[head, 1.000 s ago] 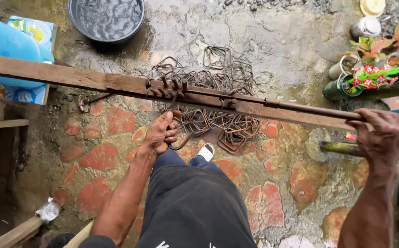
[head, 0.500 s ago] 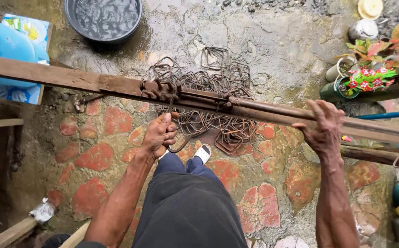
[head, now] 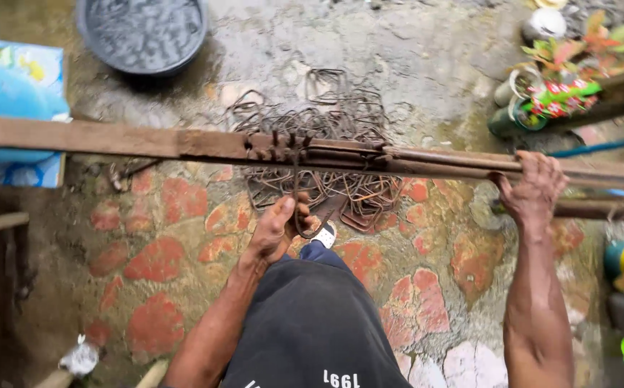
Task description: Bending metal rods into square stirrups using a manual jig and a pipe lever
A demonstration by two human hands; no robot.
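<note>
A long wooden plank (head: 111, 138) runs across the view with rusty steel rods (head: 441, 159) lying along its right half. Several bent pegs (head: 277, 146) stand on the plank's middle. My right hand (head: 533, 188) grips the rods from above, right of centre. My left hand (head: 277, 228) is below the plank, closed on a bent rusty wire piece (head: 305, 215) that reaches up to the pegs. A pile of bent wire stirrups (head: 326, 165) lies on the ground under the plank.
A dark round basin (head: 143, 32) of water sits at the top. A blue container (head: 3, 97) and a printed bag (head: 28, 68) are at the left. Potted plants (head: 563, 68) stand at the top right. The ground is red stone paving (head: 161, 259).
My right hand has slid left along the rods towards the pegs. My left hand has kept its hold on the wire piece below the plank. The view has shifted slightly.
</note>
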